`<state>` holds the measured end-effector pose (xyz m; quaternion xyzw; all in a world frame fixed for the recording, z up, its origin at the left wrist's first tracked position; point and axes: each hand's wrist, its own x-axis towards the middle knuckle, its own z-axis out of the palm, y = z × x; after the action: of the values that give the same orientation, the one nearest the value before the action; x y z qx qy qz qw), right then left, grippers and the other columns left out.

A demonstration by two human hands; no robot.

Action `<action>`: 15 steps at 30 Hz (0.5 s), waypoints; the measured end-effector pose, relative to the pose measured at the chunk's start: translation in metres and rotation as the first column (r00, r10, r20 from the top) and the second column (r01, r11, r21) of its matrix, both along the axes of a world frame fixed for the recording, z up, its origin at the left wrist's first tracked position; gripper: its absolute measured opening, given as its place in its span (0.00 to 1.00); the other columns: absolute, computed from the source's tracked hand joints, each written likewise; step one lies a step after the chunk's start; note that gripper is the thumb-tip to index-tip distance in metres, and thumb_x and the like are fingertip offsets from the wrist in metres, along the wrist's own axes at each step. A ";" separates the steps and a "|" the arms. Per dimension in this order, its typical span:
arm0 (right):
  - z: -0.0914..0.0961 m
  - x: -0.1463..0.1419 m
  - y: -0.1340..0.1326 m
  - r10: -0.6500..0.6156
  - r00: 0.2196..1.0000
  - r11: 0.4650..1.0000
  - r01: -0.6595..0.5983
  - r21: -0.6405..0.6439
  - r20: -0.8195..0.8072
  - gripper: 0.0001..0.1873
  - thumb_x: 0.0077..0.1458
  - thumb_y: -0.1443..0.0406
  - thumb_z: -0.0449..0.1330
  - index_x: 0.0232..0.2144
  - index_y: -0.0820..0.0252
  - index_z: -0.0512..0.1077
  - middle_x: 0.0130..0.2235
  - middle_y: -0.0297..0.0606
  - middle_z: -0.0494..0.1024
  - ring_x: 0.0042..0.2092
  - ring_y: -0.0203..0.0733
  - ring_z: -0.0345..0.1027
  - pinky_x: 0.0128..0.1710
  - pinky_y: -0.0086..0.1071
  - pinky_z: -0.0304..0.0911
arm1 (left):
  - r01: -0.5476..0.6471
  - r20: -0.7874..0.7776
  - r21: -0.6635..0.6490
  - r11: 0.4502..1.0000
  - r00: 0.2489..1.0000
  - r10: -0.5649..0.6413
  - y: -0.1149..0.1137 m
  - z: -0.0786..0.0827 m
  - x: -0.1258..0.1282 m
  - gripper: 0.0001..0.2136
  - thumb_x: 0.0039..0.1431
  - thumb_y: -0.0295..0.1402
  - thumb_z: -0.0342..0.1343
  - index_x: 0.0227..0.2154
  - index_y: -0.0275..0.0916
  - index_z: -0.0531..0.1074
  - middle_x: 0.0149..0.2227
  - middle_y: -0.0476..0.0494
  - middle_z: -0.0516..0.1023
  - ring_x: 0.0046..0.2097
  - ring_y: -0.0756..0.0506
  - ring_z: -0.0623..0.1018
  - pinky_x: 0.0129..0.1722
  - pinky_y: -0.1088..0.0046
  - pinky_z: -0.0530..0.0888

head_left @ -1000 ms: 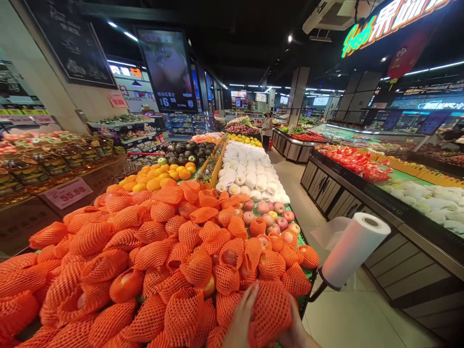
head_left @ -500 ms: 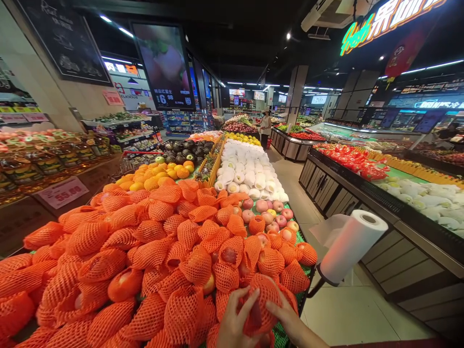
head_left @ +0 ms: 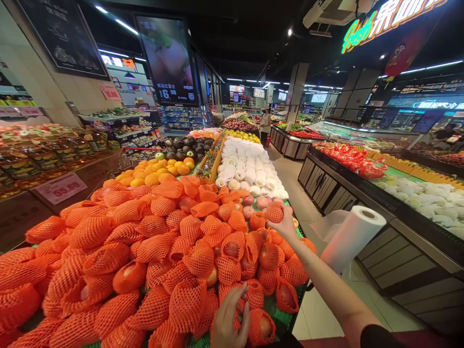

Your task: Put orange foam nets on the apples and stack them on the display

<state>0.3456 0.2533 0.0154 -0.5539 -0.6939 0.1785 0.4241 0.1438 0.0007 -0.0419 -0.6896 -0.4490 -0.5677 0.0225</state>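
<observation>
Right hand: fingers clamped on a netted fruit, which lies at the fingertips, left of the palm, near the worktop's right edge, beside bare apples; no clear long axis. Left hand: fingers apart, beside netted apples at the near right corner. Legible: screen, "6.98"; neon sign, "Fresh"; price card, "55", decimals unclear.
</observation>
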 end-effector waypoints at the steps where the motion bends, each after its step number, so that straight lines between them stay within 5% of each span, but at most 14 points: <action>1: -0.001 -0.004 0.010 0.048 0.980 0.999 -0.047 -0.013 0.192 0.40 0.47 0.59 0.68 0.60 0.59 0.61 0.59 0.49 0.69 0.59 0.55 0.65 0.56 0.44 0.65 | 0.001 -0.005 0.003 1.000 1.000 -0.001 0.000 0.001 0.000 0.16 0.68 0.25 0.52 0.57 0.35 0.68 0.43 0.36 0.82 0.41 0.47 0.84 0.36 0.78 0.82; 4: -0.011 -0.022 0.026 0.243 0.807 0.969 -0.173 -0.178 0.538 0.38 0.38 0.65 0.72 0.53 0.58 0.66 0.56 0.47 0.70 0.57 0.56 0.65 0.46 0.37 0.65 | -0.019 -0.029 0.012 1.000 0.999 0.020 0.000 0.000 -0.003 0.16 0.67 0.24 0.52 0.56 0.35 0.69 0.41 0.37 0.83 0.41 0.46 0.84 0.38 0.76 0.83; 8: -0.027 -0.041 0.034 0.361 0.695 0.930 -0.217 -0.298 0.622 0.40 0.27 0.73 0.73 0.47 0.59 0.70 0.54 0.47 0.71 0.54 0.58 0.66 0.42 0.35 0.62 | -0.074 -0.113 0.046 0.996 0.990 0.079 0.000 -0.006 -0.011 0.16 0.65 0.21 0.51 0.53 0.36 0.72 0.41 0.37 0.84 0.42 0.46 0.85 0.42 0.76 0.83; 15: -0.028 -0.013 0.046 0.384 0.686 0.904 -0.143 -0.402 0.619 0.51 0.29 0.66 0.77 0.58 0.60 0.65 0.57 0.50 0.70 0.53 0.55 0.70 0.45 0.35 0.64 | -0.076 -0.082 0.001 0.997 0.994 0.076 -0.001 -0.002 -0.016 0.15 0.65 0.19 0.51 0.51 0.36 0.73 0.42 0.38 0.83 0.43 0.47 0.84 0.42 0.76 0.82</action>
<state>0.3330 0.2989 -0.0127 -0.5343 -0.8349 0.1320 0.0109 0.1276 -0.0005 -0.0441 -0.6947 -0.4744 -0.5373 0.0616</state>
